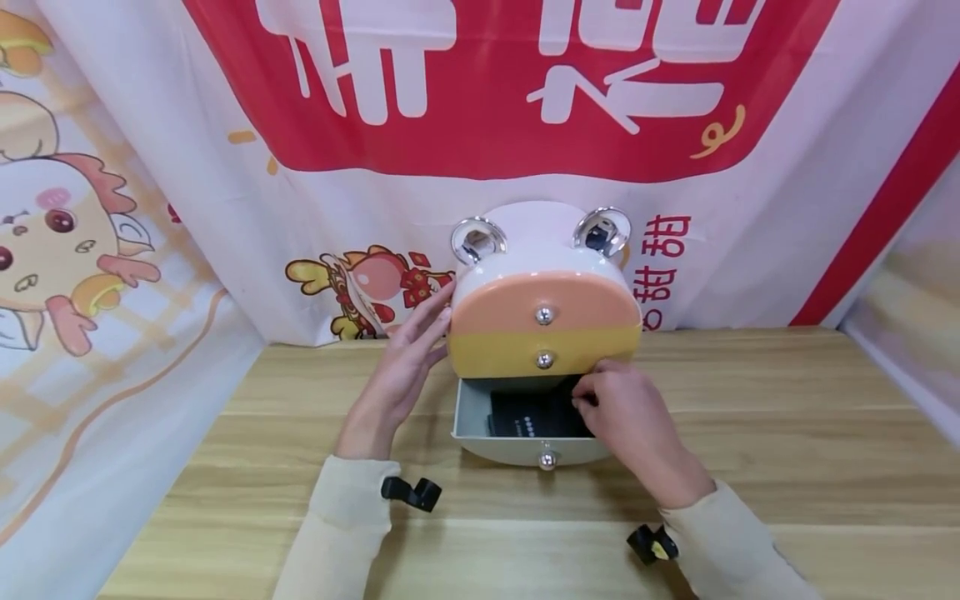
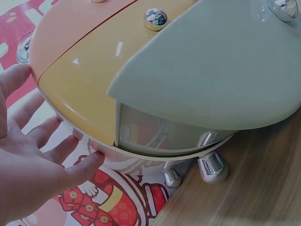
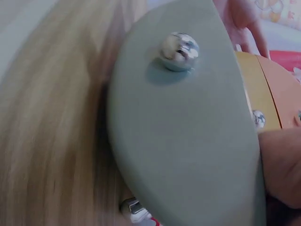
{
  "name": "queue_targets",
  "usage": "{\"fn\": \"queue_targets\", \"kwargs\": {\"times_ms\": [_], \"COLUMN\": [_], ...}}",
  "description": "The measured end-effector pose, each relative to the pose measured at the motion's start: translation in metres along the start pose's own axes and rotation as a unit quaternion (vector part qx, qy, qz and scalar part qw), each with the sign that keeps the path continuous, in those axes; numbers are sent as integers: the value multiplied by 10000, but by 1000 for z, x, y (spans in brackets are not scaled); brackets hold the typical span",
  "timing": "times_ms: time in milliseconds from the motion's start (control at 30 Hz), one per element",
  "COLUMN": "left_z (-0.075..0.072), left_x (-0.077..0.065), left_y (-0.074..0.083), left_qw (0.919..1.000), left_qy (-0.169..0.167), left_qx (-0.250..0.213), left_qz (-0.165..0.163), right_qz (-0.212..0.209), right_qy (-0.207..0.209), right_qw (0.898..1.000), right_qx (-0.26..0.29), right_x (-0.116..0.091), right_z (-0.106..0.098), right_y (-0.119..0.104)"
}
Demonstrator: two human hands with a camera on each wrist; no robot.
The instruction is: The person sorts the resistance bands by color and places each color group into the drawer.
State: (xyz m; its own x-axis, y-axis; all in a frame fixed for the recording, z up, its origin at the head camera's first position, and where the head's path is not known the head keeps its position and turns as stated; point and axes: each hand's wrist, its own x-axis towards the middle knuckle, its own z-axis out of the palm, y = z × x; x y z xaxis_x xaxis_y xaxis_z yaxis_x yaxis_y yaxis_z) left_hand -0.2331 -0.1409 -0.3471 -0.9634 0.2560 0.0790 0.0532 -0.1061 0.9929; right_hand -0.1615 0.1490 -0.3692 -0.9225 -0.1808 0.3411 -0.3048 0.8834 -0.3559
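Observation:
A small rounded drawer cabinet [image 1: 546, 304] with orange, yellow and grey-green fronts stands on the table. Its bottom drawer [image 1: 480, 450] is pulled out, and inside lies a flat black packet [image 1: 517, 412] with small white print. My right hand [image 1: 626, 408] reaches into the drawer from the right, its curled fingers pinching the packet's dark upper right part. In the right wrist view the drawer front [image 3: 183, 127] hides most of that hand. My left hand [image 1: 401, 371] has its fingers spread, and its fingertips [image 2: 91, 162] rest against the cabinet's left side.
Wooden tabletop [image 1: 487, 550] extends under the cabinet. Close behind it hangs a printed red and white cloth [image 1: 495, 150]. Two shiny silver rings [image 1: 480, 240] top the cabinet, round silver knobs [image 1: 544, 315] mark its drawers, and silver feet [image 2: 214, 168] hold it up.

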Motion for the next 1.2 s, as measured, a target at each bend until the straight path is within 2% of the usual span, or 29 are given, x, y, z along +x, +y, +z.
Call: {"fn": "queue_targets", "kwargs": {"times_ms": [100,167,400,600,700,800,900,1033,1200], "left_z": [1,2,2,1,0,0,-1,0,0], "left_x": [0,1,2,1,1,2,3,2,1], "left_y": [-1,0,-1,-1,-1,1,2,1,-1], "left_qw": [10000,10000,10000,10000,10000,10000,10000,10000,10000], "left_qy": [35,33,-36,3,-1,1,18,-2,-19], "left_qx": [20,29,38,27,29,50,70,52,32], "left_qz": [-33,-14,64,26,12,29,61,53,-45], "right_qz": [-183,-248,173,141,271,479,458,380,668], "right_qy": [-215,-170,-7,216,278,229,345,502,70], "right_qw": [9996,9994,9957,9930,9887,9799,9723,9711,9739], "right_qx": [23,154,910,1149,1449,1925,2267,2300,2166], "right_x": [1,1,-4,-12,-22,-37,-48,-56,-60], "right_z": [-2,-4,-10,-16,-18,-18,-15,-10,-6], "right_y": [1,3,6,6,3,-3,-11,-21,-28]}}
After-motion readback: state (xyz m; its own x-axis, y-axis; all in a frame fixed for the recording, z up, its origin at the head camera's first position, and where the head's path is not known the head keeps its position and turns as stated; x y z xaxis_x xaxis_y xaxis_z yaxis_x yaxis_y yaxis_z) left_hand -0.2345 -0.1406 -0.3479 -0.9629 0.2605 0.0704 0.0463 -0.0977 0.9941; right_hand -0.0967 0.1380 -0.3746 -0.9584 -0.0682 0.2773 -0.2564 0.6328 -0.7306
